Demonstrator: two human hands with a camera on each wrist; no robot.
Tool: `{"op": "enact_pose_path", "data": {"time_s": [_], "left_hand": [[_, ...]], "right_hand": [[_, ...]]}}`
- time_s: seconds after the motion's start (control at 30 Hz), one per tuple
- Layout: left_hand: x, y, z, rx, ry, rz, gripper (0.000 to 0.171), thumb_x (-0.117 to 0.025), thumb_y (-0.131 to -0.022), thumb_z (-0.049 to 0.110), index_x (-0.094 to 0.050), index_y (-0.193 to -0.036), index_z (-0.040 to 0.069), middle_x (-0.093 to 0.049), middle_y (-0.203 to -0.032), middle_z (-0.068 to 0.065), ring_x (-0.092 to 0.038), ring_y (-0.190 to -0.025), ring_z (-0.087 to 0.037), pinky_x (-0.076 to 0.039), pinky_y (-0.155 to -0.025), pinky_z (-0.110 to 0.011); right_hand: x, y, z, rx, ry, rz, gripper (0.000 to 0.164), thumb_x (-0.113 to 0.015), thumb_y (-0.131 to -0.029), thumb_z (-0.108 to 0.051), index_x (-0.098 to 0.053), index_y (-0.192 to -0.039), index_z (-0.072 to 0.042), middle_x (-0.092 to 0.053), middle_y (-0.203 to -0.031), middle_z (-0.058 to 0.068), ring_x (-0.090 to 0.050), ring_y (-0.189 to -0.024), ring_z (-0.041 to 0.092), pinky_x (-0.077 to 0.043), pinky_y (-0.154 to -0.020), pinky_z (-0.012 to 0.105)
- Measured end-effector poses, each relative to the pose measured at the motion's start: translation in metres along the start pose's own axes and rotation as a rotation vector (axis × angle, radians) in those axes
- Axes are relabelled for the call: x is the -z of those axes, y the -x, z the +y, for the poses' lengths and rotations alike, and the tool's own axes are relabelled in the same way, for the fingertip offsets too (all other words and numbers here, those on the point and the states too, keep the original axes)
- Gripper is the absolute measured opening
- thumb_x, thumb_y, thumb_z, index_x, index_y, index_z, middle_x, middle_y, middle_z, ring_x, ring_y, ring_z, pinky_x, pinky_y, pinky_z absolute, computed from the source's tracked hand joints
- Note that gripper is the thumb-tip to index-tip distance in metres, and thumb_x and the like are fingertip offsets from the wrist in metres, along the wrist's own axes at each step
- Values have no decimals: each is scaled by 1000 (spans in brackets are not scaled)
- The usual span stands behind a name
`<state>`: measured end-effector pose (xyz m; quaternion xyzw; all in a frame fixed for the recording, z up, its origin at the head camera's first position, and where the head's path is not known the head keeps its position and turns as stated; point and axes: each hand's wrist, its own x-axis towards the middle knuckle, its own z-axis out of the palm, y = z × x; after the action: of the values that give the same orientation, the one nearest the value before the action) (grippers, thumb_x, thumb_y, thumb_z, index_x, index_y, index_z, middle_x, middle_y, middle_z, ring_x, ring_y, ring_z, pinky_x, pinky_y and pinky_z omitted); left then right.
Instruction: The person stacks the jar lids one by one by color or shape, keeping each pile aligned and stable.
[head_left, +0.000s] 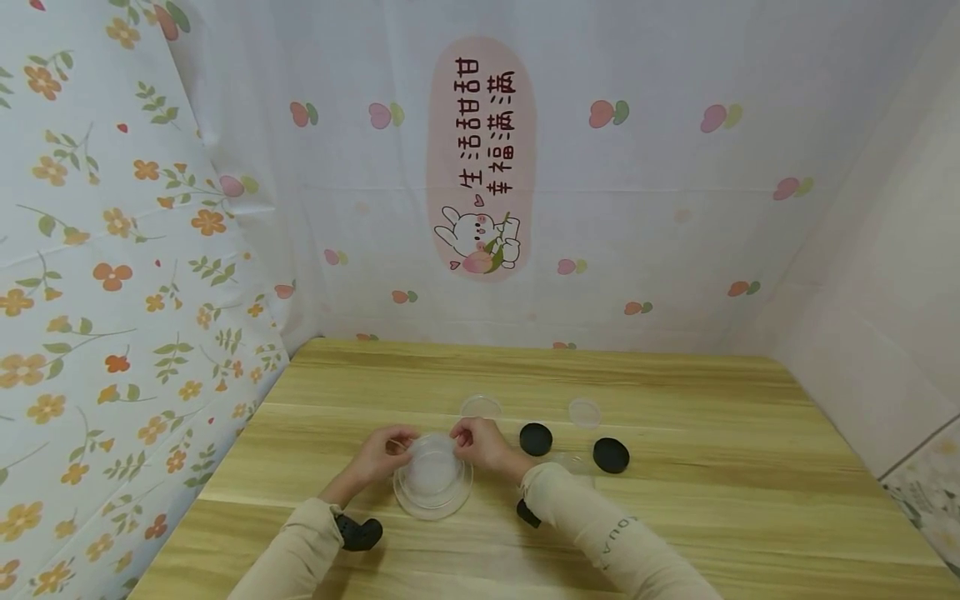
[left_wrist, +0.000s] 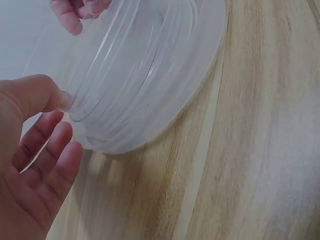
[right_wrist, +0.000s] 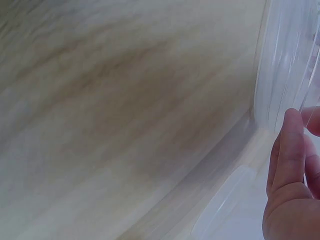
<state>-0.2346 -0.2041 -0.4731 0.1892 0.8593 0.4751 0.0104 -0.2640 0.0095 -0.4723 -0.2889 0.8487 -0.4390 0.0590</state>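
On the wooden table a stack of clear round plastic dishes [head_left: 433,507] stands between the two hands, the smaller ones in the wider ones. My left hand [head_left: 384,454] pinches the left rim of the uppermost clear dish [head_left: 435,454]; its thumb [left_wrist: 47,95] lies at the edge in the left wrist view, with the other fingers curled beneath. Across from it my right hand [head_left: 483,442] pinches the right rim, thumb and fingertips [right_wrist: 292,120] meeting there in the right wrist view. The rims overlap and blur together through the clear plastic.
Behind and right of the right hand lie two black round lids [head_left: 536,439] [head_left: 611,455]. Clear discs lie at the back [head_left: 480,407], farther right [head_left: 585,412], and partly behind the right forearm [head_left: 570,461]. A patterned cloth [head_left: 645,208] hangs behind the table.
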Motion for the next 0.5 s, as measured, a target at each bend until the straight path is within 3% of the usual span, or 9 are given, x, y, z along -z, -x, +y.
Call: {"op": "enact_pose_path", "data": {"time_s": [0.5], "left_hand": [[2,5,-3,60,63,-18,27,-57,-75,-9,-55,-101,-15,-58,-89,-20,-56,-76,-21,-46,-65,-24]], "right_hand": [[-8,1,4,13,13,30,14,-63,-71,8,-59,-85,6,-51,-68,3,-44,-61,7,-40,-55,18]]}}
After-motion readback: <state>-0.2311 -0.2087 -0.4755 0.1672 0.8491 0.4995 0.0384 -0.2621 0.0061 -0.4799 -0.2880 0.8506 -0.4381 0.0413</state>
